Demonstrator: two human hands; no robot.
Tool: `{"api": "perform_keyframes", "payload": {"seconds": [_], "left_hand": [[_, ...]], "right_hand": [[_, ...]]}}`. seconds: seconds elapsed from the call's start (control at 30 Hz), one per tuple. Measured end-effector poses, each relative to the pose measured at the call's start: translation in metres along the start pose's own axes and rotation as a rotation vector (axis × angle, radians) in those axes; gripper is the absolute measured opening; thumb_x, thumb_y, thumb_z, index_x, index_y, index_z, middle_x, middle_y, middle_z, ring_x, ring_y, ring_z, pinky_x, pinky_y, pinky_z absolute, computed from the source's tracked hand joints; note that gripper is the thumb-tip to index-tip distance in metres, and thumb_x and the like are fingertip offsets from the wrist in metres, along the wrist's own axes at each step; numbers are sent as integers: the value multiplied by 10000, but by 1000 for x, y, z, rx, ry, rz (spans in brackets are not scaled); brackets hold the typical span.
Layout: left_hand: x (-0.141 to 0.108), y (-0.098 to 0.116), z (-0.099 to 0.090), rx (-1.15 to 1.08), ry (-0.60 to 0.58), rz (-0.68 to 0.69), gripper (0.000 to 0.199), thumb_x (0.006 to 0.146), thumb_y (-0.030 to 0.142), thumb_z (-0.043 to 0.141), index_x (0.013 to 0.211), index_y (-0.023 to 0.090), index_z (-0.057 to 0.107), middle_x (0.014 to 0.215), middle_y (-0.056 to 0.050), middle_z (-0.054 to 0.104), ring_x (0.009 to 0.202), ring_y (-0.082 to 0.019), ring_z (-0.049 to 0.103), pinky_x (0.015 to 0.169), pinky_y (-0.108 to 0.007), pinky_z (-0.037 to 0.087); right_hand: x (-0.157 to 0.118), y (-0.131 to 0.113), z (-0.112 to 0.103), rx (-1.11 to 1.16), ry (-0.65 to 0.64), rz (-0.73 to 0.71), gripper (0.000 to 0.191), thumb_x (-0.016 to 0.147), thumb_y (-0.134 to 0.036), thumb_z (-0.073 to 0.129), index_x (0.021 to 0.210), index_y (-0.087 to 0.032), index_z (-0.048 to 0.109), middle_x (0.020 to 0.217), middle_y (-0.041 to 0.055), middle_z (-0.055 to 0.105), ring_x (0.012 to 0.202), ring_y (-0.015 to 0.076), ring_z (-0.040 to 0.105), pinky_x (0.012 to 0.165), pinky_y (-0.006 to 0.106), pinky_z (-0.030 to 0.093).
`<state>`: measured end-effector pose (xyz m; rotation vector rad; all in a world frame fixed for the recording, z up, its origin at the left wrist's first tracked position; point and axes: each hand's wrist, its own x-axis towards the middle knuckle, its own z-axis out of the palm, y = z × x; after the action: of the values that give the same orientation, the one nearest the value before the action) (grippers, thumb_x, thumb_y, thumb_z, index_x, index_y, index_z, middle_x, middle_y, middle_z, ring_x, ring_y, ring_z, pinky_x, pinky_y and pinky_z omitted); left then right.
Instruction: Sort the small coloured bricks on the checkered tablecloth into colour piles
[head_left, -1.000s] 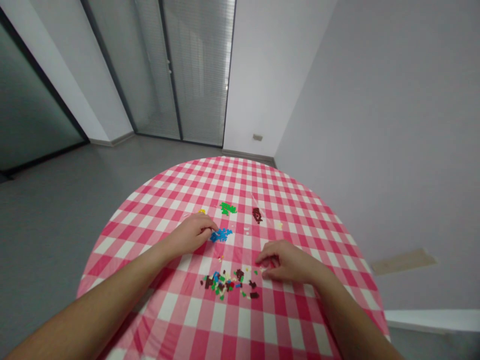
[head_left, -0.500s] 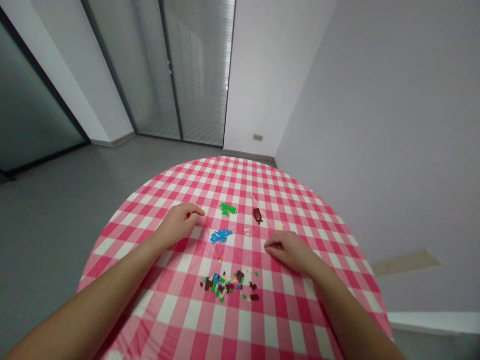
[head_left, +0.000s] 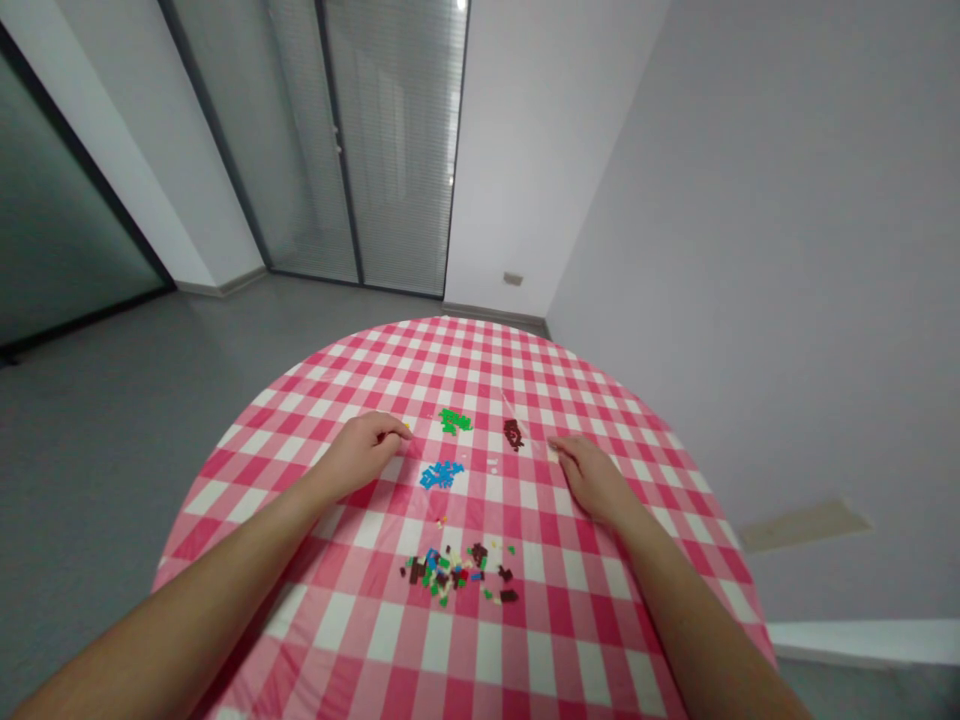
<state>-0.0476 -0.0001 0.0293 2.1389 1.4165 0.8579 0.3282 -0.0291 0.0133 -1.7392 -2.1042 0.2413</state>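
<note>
My left hand (head_left: 364,450) rests at the left of the loose piles, its fingers curled together. A tiny yellow piece (head_left: 406,426) shows right by its fingertips; whether anything is pinched is too small to see. On the right, my right hand (head_left: 592,478) reaches forward with index finger and thumb close together, over a small cream piece (head_left: 553,456) partly covered by them. Between the hands lie a pile of green building bricks (head_left: 454,421), a pile of blue bricks (head_left: 441,475) and a pile of dark brown bricks (head_left: 513,434).
A mixed heap of small bricks (head_left: 457,575) lies nearer to me. Several tiny white pieces (head_left: 493,465) and a few red and yellow ones (head_left: 441,522) lie between the piles. A red-and-white checked cloth (head_left: 360,640) covers the round table, close to the right wall.
My right hand has moved forward to the cream piece, its index finger now stretched further out. My left hand has stayed nearly in place. The view has shifted slightly.
</note>
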Motion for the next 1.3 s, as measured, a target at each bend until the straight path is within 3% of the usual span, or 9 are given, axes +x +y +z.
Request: {"api": "perform_keyframes", "payload": {"seconds": [0.4, 0.57, 0.63, 0.7, 0.8, 1.3], "left_hand": [[1, 4, 0, -1, -32, 1, 320, 785, 242, 446, 840, 205, 759, 915, -49, 762, 869, -223, 694, 836, -357, 543], [1, 4, 1, -3, -38, 10, 319, 790, 240, 447, 840, 197, 759, 919, -56, 760, 867, -225, 691, 839, -366, 544], [1, 4, 1, -1, -48, 10, 318, 794, 240, 447, 844, 199, 759, 917, -53, 760, 862, -222, 689, 836, -365, 545], [1, 5, 1, 3, -54, 7, 317, 796, 236, 446, 844, 203, 758, 917, -50, 761, 863, -218, 688, 836, -364, 543], [1, 5, 1, 3, -51, 3, 320, 794, 229, 442, 844, 202, 757, 922, -49, 762, 870, -219, 688, 838, -366, 542], [0, 9, 6, -9, -66, 49, 292, 793, 189, 451, 818, 205, 742, 874, -64, 742, 854, -228, 669, 825, -393, 522]], "right_hand": [[-1, -11, 1, 67, -68, 15, 389, 908, -122, 430, 1173, -138, 714, 1193, 154, 706, 1086, 263, 663, 975, 411, 502], [-7, -30, -10, 109, -49, -78, 310, 918, -168, 478, 1099, -155, 729, 1107, 145, 710, 998, 243, 663, 890, 385, 522], [-13, -44, -15, 153, -149, -171, 240, 903, -197, 536, 1015, -169, 746, 1007, 118, 718, 906, 218, 663, 814, 343, 525], [-20, -58, -18, 218, -366, -280, 167, 853, -184, 609, 925, -196, 759, 907, 72, 725, 830, 191, 656, 758, 301, 510], [-28, -74, -17, 283, -534, -307, 100, 801, -181, 686, 861, -202, 763, 834, 42, 719, 755, 165, 645, 681, 262, 484], [-34, -84, -8, 297, -487, -369, 240, 707, -46, 587, 800, -189, 756, 760, 21, 684, 679, 135, 587, 622, 236, 429]]}}
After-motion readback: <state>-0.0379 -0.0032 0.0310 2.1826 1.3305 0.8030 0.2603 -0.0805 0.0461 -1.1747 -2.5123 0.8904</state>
